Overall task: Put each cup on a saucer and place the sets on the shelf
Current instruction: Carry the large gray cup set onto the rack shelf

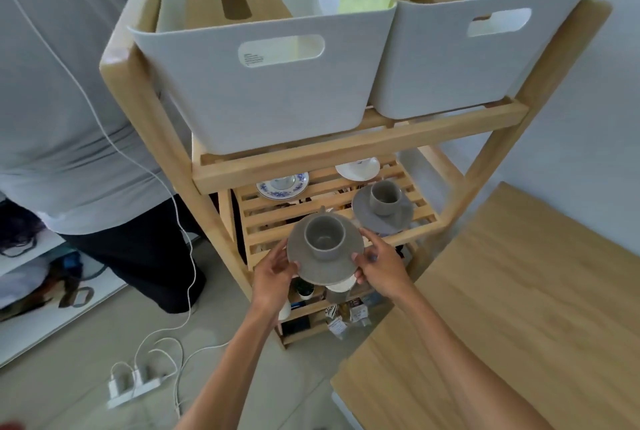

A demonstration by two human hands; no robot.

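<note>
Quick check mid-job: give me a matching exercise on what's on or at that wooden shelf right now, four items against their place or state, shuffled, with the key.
Items:
1. grey saucer with its cup
2. grey cup set
3. blue-patterned saucer
4. white bins

Places:
A. top tier
B. middle tier, back left
C. held in both hands at the shelf front
D. middle tier, right side

Pairs: 1-C, 2-D, 3-B, 4-A

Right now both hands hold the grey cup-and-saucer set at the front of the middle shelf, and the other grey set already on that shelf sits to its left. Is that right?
Not quite. In the head view the other grey set on the middle shelf sits to the right of the held grey set, not the left. The rest stands: left hand and right hand hold the saucer's edges.
</note>
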